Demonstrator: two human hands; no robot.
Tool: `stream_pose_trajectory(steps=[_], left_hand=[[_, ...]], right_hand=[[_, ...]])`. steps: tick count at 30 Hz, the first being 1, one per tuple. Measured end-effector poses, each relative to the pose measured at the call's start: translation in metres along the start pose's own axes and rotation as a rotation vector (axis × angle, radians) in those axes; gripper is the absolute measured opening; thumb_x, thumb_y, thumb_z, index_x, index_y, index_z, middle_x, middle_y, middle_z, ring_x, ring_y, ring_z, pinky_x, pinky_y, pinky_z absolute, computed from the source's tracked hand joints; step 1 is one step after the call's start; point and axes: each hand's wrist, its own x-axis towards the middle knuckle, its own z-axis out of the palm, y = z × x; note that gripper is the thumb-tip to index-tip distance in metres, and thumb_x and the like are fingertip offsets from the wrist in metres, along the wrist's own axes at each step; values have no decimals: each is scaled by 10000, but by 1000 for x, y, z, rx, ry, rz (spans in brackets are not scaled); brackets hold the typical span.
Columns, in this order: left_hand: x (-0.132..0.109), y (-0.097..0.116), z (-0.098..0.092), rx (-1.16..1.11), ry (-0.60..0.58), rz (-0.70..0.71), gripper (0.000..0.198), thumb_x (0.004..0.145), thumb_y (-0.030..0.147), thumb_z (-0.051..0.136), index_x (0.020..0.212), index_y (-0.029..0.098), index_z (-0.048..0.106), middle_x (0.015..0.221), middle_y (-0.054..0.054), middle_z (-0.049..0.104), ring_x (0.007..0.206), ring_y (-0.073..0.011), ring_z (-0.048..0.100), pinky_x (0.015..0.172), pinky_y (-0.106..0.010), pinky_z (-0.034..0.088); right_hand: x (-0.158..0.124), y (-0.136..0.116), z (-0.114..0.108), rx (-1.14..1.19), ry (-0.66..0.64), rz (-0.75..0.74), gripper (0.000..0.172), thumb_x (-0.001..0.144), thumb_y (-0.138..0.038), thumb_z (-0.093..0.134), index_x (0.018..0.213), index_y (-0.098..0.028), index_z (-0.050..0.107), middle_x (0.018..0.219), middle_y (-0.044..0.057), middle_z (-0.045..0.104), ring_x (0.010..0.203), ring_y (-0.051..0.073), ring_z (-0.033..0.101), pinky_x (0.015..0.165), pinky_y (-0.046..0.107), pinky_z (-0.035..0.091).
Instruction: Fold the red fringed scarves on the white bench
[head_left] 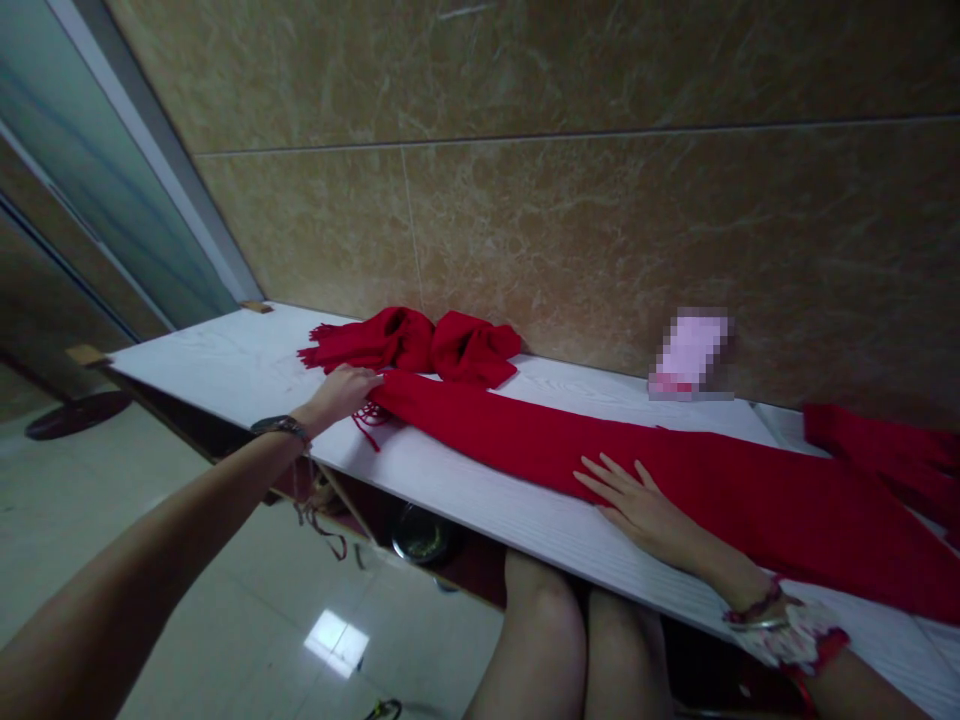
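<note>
A long red scarf (675,480) lies stretched out along a white table (247,365). My left hand (341,392) reaches far out to its fringed left end, fingers curled on the cloth there. My right hand (637,500) lies flat on the scarf's near edge, fingers spread. A second red scarf (420,345) sits bunched against the wall just behind my left hand. A watch is on my left wrist and bracelets on my right.
A brown tiled wall (600,220) runs close behind the table. A blurred pink object (688,355) leans on it. More red cloth (885,455) lies at the far right. My knees show under the table, above a glossy floor.
</note>
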Motion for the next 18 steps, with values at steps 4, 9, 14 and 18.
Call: stream_pose_trajectory(steps=[4,9,14,18], left_hand=[[6,-23,-26,82,167,-39,323,735,81,414,934,172,651,916,-95,645,913,-233,571,818,-369,394],[-4,-40,-20,46,137,89,265,767,94,433,845,204,662,882,-78,646,918,-211,554,852,-365,373],[-27,-44,16,-204,-286,107,260,689,48,459,800,163,664,861,-82,668,833,-178,591,802,-285,425],[-20,-54,8,-341,-366,2,291,653,152,516,915,147,641,925,-56,665,828,-168,602,739,-222,455]], right_hand=[[-1,-3,0,8,14,22,475,882,-317,298,1355,-276,289,1421,44,270,1315,257,136,1013,605,101],[-1,-2,5,3,68,61,490,869,-321,315,1349,-223,317,1412,63,282,1312,263,133,1029,575,117],[-1,2,7,-11,54,47,469,865,-317,329,1326,-240,363,1403,64,302,1304,274,171,1022,586,125],[1,4,-1,45,30,28,517,850,-467,358,1324,-263,364,1404,62,306,1304,283,181,1021,586,136]])
